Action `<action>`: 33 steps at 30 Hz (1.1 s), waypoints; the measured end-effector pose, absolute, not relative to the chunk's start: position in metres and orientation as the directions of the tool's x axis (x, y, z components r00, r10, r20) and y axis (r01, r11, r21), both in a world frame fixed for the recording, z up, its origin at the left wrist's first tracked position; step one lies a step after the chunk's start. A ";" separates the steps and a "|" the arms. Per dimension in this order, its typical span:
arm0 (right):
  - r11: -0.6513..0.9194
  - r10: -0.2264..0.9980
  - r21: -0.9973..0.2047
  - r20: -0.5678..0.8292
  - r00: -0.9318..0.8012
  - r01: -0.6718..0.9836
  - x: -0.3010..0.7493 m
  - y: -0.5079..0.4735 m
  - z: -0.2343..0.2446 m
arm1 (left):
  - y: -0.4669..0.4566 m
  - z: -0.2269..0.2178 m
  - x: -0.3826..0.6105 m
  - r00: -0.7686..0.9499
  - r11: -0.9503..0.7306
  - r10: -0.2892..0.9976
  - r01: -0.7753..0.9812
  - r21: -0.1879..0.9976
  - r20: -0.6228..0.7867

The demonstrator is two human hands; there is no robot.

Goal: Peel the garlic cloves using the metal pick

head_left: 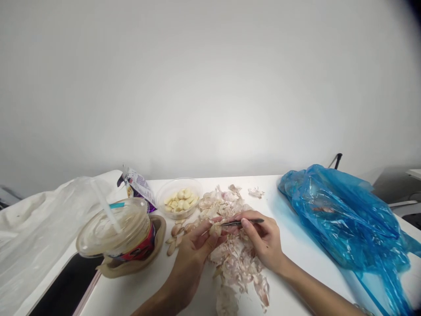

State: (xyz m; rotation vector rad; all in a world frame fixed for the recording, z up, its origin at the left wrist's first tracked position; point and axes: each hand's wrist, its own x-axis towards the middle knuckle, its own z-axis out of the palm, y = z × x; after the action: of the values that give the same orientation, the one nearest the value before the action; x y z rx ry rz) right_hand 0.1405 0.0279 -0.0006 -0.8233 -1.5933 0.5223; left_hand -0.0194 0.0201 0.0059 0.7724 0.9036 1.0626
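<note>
Between the thumb and fingers of my left hand (194,252) is a garlic clove (215,230). My right hand (263,241) pinches a slim dark metal tool (245,222), its left end against the clove; I cannot tell whether it is tweezers or a small blade. Beneath and around both hands spreads a heap of papery garlic skins (233,259). Several unpeeled cloves (171,248) lie to the left of my left hand. Behind them stands a clear plastic bowl (160,193) with several peeled garlic cloves (183,199) in it.
A lidded drink cup (131,245) with a straw stands in a cardboard holder (161,232) at left. Beside it lie a dark-screened device (66,285) and white plastic sheeting (42,237). A purple snack packet (141,186) is behind. A blue plastic bag (342,224) covers the right side.
</note>
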 end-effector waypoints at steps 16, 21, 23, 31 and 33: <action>0.417 0.903 -0.902 0.426 -0.064 -0.113 0.134 0.022 0.005 | 0.020 0.007 -0.018 0.201 0.318 0.945 -0.369 0.873 -0.259; 0.397 0.910 -0.906 0.409 -0.062 -0.146 0.134 0.022 0.005 | 0.022 0.002 -0.021 0.206 0.334 0.939 -0.369 0.867 -0.275; 0.450 0.891 -0.889 0.453 -0.025 -0.084 0.135 0.023 0.005 | 0.023 0.001 -0.021 0.206 0.327 0.941 -0.359 0.874 -0.267; 0.662 0.742 -0.723 0.670 -0.036 0.195 0.142 0.025 -0.001 | 0.024 0.002 -0.021 0.182 0.334 0.941 -0.347 0.876 -0.287; 0.714 0.695 -0.665 0.710 -0.112 0.219 0.143 0.025 0.001 | 0.024 0.001 -0.022 0.176 0.338 0.940 -0.355 0.872 -0.293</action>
State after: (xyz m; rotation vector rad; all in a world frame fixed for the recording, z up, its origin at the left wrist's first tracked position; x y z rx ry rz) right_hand 0.1429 0.0249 0.0012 -0.7434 -1.6729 0.4740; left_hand -0.0216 0.0242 0.0007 0.7456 0.9802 1.0478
